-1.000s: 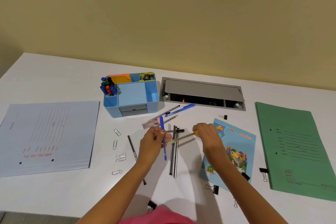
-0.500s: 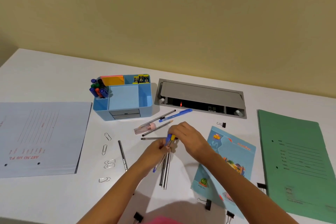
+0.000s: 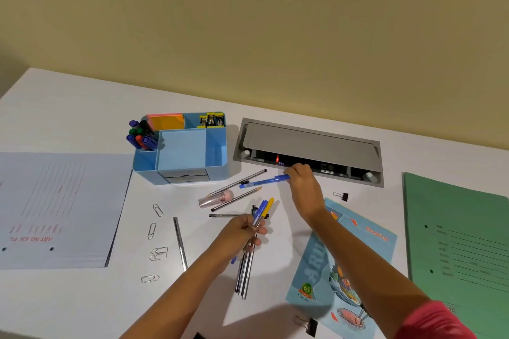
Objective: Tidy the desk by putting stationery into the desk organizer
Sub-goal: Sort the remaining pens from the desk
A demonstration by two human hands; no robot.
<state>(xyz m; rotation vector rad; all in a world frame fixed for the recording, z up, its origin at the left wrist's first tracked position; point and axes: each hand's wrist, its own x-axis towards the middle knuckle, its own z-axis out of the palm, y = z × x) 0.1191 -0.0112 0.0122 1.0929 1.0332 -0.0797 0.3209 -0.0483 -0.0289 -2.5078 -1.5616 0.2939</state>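
A light blue desk organizer (image 3: 217, 151) stands at the back of the white desk, with markers (image 3: 140, 135), sticky notes and clips in its compartments. My left hand (image 3: 237, 237) is closed around a bundle of pens (image 3: 263, 210), blue and yellow tips pointing up. My right hand (image 3: 301, 176) pinches the cap end of a blue pen (image 3: 261, 181) that lies on the desk right of the organizer. Beside it lie thin pens and a pencil (image 3: 237, 198), plus a pink-capped item (image 3: 216, 199). More dark pencils (image 3: 243, 275) lie below my left hand.
Several paper clips (image 3: 154, 231) lie left of a loose dark pen (image 3: 180, 242). A pale blue file (image 3: 55, 206) is at the left, a green folder (image 3: 462, 250) at the right, a blue notebook (image 3: 344, 264) between. A grey cable box (image 3: 308, 146) sits behind; binder clips (image 3: 343, 196) are scattered.
My right hand left the bundle and reached up and right to the blue pen by the cable box. My left hand now holds the yellow-tipped pen together with the blue one.
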